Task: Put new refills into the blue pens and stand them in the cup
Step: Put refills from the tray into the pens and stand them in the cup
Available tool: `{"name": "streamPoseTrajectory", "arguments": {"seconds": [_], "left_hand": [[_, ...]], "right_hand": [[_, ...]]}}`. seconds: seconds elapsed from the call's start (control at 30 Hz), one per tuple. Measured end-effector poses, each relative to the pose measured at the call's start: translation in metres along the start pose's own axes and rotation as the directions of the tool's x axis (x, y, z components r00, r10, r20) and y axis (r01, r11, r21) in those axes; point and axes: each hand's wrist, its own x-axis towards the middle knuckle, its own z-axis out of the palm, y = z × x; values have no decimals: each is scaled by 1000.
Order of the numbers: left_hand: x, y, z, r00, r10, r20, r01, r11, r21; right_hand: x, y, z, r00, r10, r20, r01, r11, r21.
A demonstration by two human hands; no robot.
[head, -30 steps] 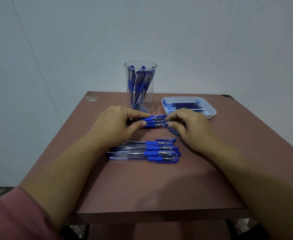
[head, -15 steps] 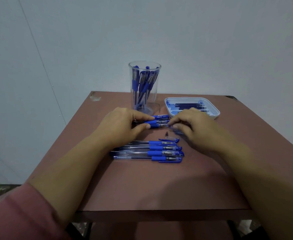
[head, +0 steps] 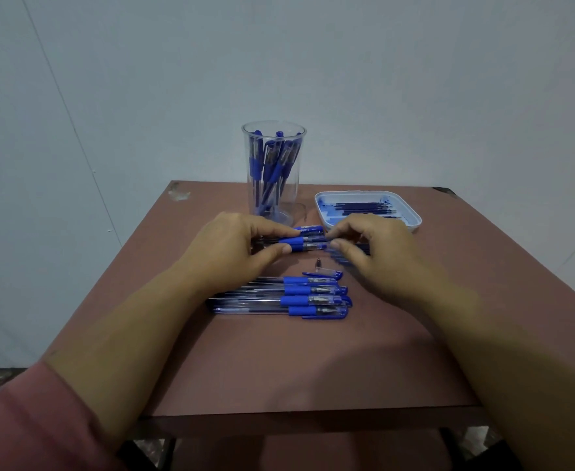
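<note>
Pinching a blue pen [head: 301, 247] at its blue collar between thumb and forefinger, the left hand [head: 235, 246] lies knuckles up, low over the bench [head: 296, 362], its grip closed on the barrel. The right hand [head: 374, 253] faces it from the other side, fingers curled, thumb and forefinger closing their grip on that pen's front end. Both forearms reach straight out from the near edge, the left one coming out of a pink sleeve [head: 41, 419].

Two more pens [head: 308, 229] lie just behind the held one, partly under the left fingers. The bench is a reddish-brown top set against a pale, bare wall [head: 381, 79].

Between the hands and the near edge, a small dark tip piece [head: 318, 263] and a loose cap [head: 323, 274] lie on the bench. Just nearer is a row of capped pens [head: 279, 299], side by side with caps to the right. At the far side stands the clear cup [head: 274, 171], upright, with several blue pens leaning inside. To its right a white tray [head: 411, 219] holds dark refills [head: 364, 207]; the right hand hides its near edge
</note>
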Motion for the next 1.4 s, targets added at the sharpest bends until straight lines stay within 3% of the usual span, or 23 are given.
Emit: {"name": "streamPoseTrajectory", "arguments": {"seconds": [0.23, 0.37, 0.9, 1.23, 1.4], "left_hand": [[0, 2, 0, 1000, 22, 14, -22, 1000, -11], [0, 3, 0, 1000, 12, 15, -12, 1000, -28], [-1, 2, 1, 999, 26, 44, -24, 999, -38], [2, -2, -3, 1000, -14, -13, 13, 999, -52], [2, -6, -3, 999, -32, -21, 31, 998, -56]], "right_hand": [[1, -4, 5, 999, -42, -9, 43, 993, 107], [-1, 4, 0, 999, 10, -34, -5, 991, 134], [-1, 0, 0, 995, -99, -11, 99, 995, 14], [-6, 32, -19, 993, 103, -63, -88, 975, 202], [-5, 51, -22, 987, 159, 18, -159, 987, 20]]}}
